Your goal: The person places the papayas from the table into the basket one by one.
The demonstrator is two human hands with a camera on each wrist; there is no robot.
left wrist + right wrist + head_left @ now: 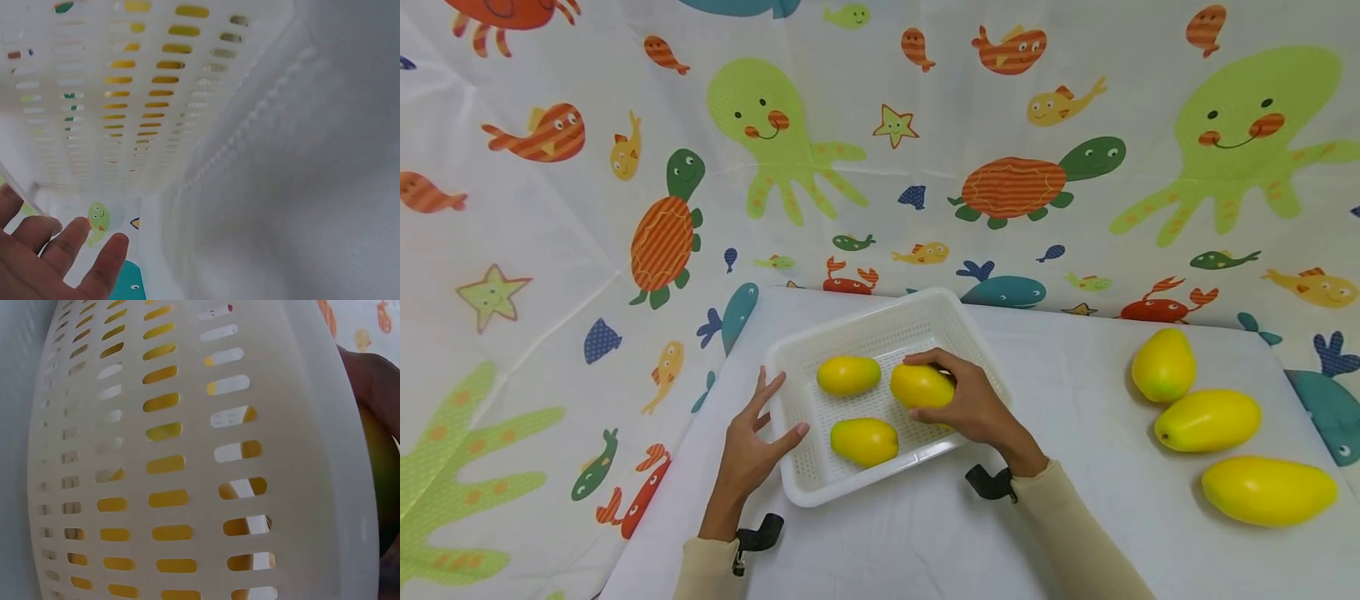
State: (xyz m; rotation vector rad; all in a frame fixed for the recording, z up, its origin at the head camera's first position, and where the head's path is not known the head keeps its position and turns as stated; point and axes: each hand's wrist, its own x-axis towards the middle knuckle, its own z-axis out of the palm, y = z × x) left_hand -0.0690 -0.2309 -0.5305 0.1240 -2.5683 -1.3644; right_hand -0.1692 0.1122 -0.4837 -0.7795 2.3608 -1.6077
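A white plastic basket with slotted walls stands on the table. Inside it lie a yellow mango at the back left and another mango at the front. My right hand reaches over the basket's right side and grips a third mango between thumb and fingers. At the left end, my left hand has its fingers spread around the corner, the thumb by the rim. Those fingers show beside the basket wall in the left wrist view. Through the slots of the near wall, yellow fruit shows in the right wrist view.
To the right on the white tablecloth lie three more yellow fruits: one at the back, a middle one and a longer one in front. A curtain printed with sea animals hangs behind and to the left.
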